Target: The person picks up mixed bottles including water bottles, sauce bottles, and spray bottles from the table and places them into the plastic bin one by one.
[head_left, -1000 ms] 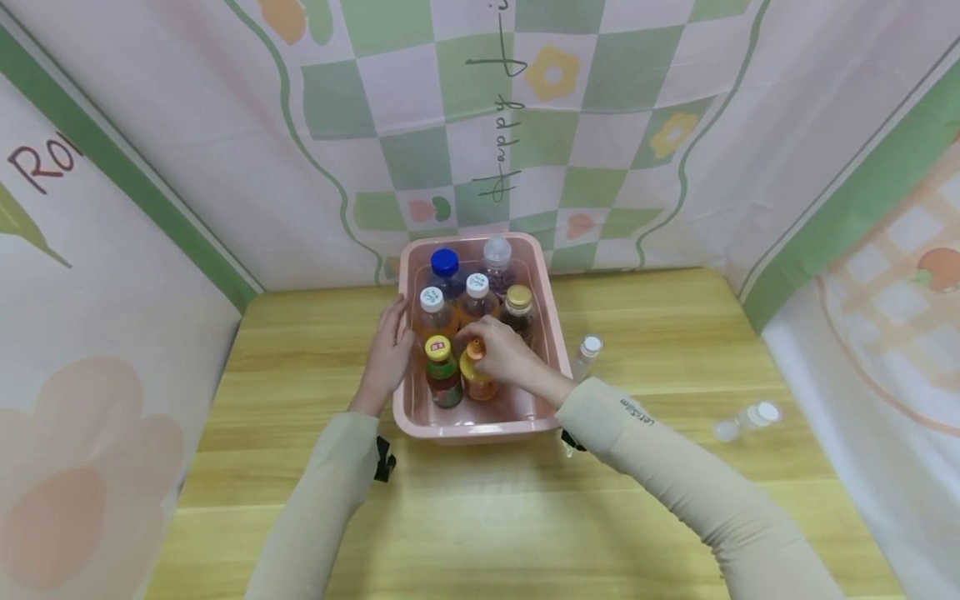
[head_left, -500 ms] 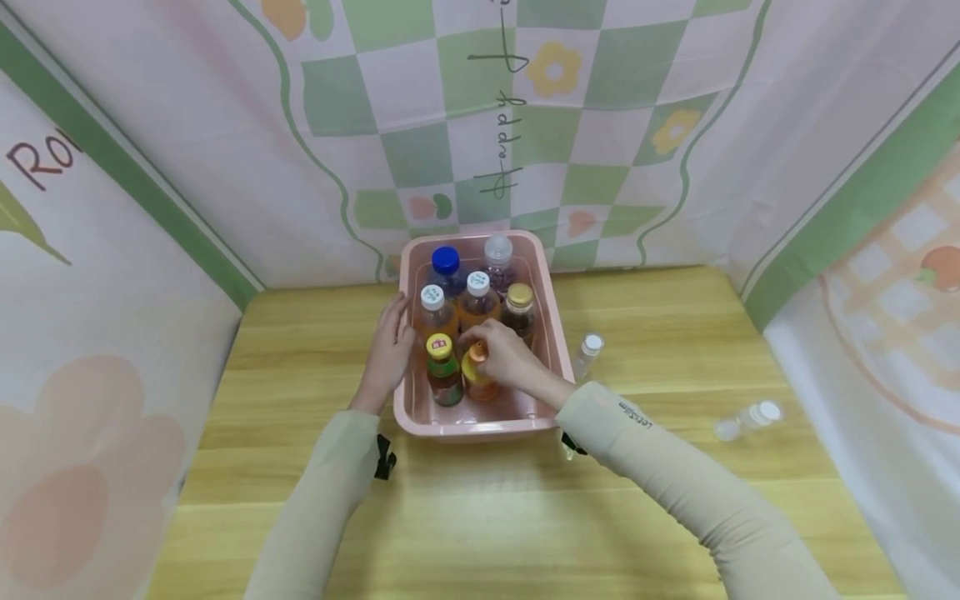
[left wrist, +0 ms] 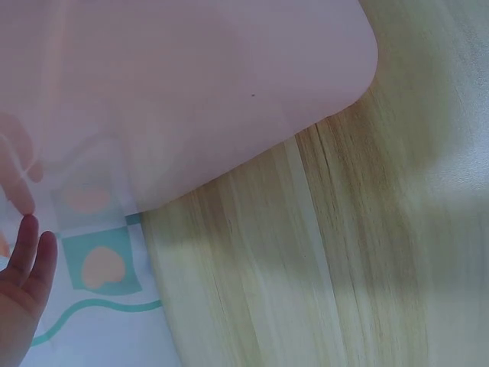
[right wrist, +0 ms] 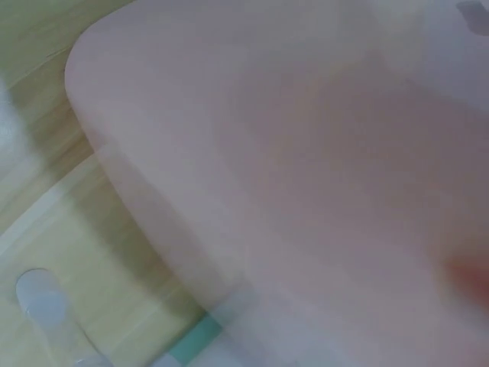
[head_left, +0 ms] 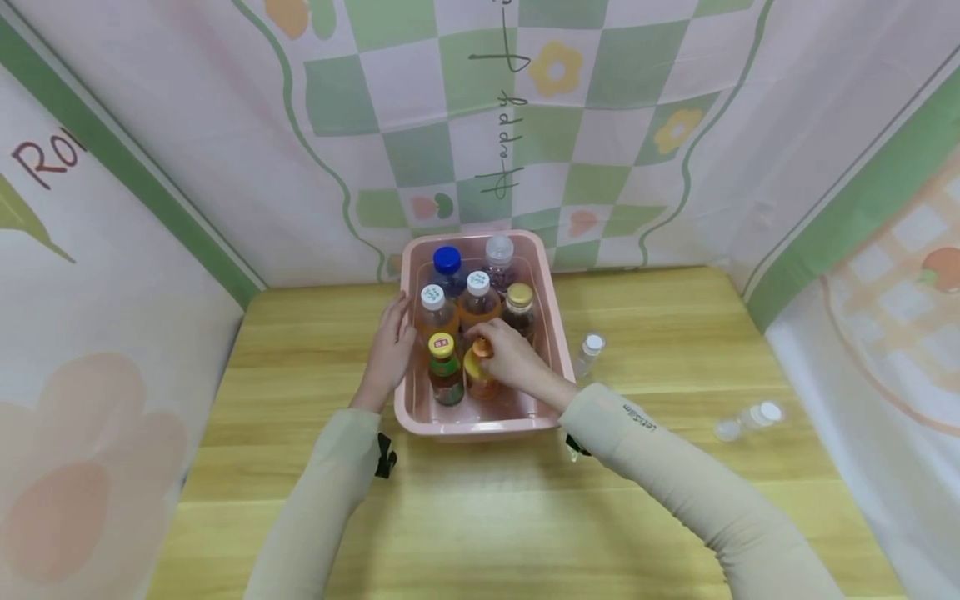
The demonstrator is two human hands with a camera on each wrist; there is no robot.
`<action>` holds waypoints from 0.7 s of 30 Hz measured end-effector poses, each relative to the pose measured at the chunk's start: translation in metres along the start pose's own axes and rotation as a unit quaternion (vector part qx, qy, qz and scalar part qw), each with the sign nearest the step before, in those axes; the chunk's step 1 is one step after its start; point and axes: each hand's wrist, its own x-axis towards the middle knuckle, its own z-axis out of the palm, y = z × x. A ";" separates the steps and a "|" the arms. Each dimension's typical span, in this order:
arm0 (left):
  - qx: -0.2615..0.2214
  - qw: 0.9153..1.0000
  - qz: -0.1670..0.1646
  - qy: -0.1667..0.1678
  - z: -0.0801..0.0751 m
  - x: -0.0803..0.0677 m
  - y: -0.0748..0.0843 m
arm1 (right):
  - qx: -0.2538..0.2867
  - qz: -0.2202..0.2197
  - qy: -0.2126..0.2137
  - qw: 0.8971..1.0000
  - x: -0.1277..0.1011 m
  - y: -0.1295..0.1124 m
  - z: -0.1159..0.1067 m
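Note:
A pink plastic bin [head_left: 480,430] holds several bottles standing upright. At its left side my left hand [head_left: 386,354] rests against the wall with extended fingers; in the left wrist view its fingertips [left wrist: 28,225] touch the bin's outside. My right hand [head_left: 513,357] reaches over the right rim and pinches the orange top of a small orange-yellow bottle [head_left: 482,387]. Just left of that bottle stands a green-and-brown bottle [head_left: 446,383] with a yellow cap. The right hand's fingers partly hide the orange top. In the right wrist view the bin wall fills most of the picture.
Farther back in the bin are two white-capped bottles [head_left: 478,285], a blue-capped bottle [head_left: 447,260], a clear-topped bottle [head_left: 499,250] and a gold-capped bottle [head_left: 519,297]. Small clear bottles with white caps [head_left: 591,352] [head_left: 750,420] are on the wooden table [head_left: 465,525] at right. A patterned curtain [head_left: 412,108] hangs behind.
The view shifts very slightly. My right hand keeps its pinch on the orange-yellow bottle, and my left hand stays at the bin's left side.

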 end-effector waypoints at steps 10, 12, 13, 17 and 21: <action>-0.002 1.000 0.004 -0.003 0.001 -0.002 0.002 | 0.010 -0.014 -0.001 1.000 -0.006 -0.003 -0.005; -0.001 1.000 0.007 -0.003 0.001 -0.002 0.001 | 0.017 -0.020 0.002 1.000 -0.008 -0.005 -0.008; -0.002 1.000 0.008 -0.004 0.000 -0.003 0.001 | 0.021 -0.023 0.004 1.000 -0.008 -0.006 -0.010; -0.003 1.000 0.011 -0.003 0.000 -0.003 0.001 | 0.045 -0.033 0.012 0.998 -0.012 -0.008 -0.019; -0.006 1.000 0.010 -0.004 0.000 -0.003 0.002 | 0.073 -0.049 0.026 0.996 -0.016 -0.011 -0.030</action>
